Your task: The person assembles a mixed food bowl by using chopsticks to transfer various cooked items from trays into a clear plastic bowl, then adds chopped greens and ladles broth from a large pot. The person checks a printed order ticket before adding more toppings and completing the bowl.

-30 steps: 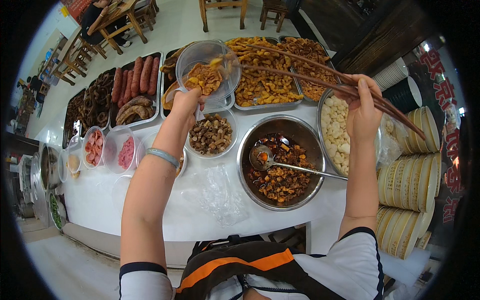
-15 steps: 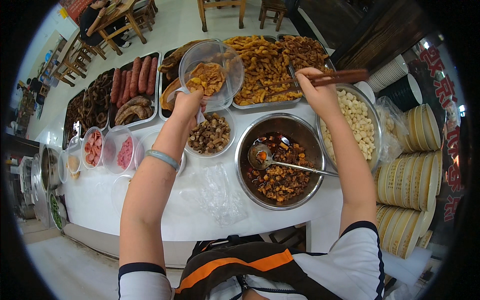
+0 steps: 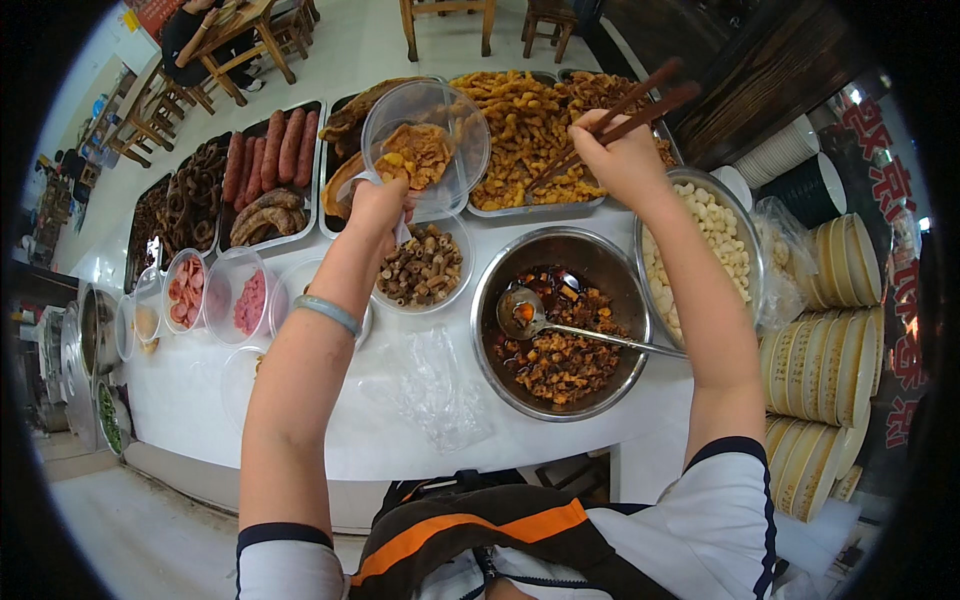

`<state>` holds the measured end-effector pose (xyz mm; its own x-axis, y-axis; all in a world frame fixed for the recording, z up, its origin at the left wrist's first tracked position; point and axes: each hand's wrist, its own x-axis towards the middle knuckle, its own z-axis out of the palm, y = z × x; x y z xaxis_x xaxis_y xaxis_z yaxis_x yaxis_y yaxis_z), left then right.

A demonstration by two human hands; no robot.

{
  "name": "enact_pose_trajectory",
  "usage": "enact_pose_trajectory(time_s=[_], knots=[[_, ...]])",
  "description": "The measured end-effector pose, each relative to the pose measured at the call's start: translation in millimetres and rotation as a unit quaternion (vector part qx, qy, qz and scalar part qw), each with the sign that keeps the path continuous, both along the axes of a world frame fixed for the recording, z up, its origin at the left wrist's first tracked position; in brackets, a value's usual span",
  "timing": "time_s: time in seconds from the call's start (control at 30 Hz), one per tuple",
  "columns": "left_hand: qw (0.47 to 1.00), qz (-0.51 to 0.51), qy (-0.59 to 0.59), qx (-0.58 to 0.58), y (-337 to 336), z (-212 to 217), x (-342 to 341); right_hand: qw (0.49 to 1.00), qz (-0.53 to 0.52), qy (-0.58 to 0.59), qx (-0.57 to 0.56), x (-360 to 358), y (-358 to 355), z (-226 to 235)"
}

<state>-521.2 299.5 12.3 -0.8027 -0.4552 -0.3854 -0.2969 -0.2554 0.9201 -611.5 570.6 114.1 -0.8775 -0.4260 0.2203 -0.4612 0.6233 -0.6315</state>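
I have the left hand [image 3: 378, 212] pinching a clear tub [image 3: 472, 160] by its near edge, golden-brown fried pieces [image 3: 415, 150] inside, above the worktop [image 3: 380, 440]. My right hand [image 3: 622, 165] is closed around dark chopsticks [image 3: 660, 107], tips down at the fried strips [image 3: 510, 115] in a metal tray [image 3: 535, 209]. Nearer me, a ladle [image 3: 600, 338] rests in a steel bowl [image 3: 612, 262] of dark sauce
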Motion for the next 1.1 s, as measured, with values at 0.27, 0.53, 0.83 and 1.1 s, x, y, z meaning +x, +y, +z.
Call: enact_pose_trajectory(time_s=[0.27, 0.53, 0.83, 1.1], knots=[[1.0, -0.007, -0.026, -0.015, -3.8, 3.8, -1.2, 0.998, 0.02, 0.006, -0.053, 18.0, 17.6, 1.7], [0.998, -0.008, -0.036, -0.042, -3.6, 0.8, -5.9, 0.992, -0.018, 0.075, -0.097, 35.2, 28.3, 21.5], [0.999, -0.007, -0.034, -0.027, -6.7, -15.7, -17.9, 0.962, -0.006, 0.079, -0.26, 44.0, 43.5, 57.5], [0.999, 0.014, -0.026, -0.033, -1.5, -11.8, -17.2, 0.974, -0.099, -0.044, -0.199, 11.8, 28.0, -53.1]])
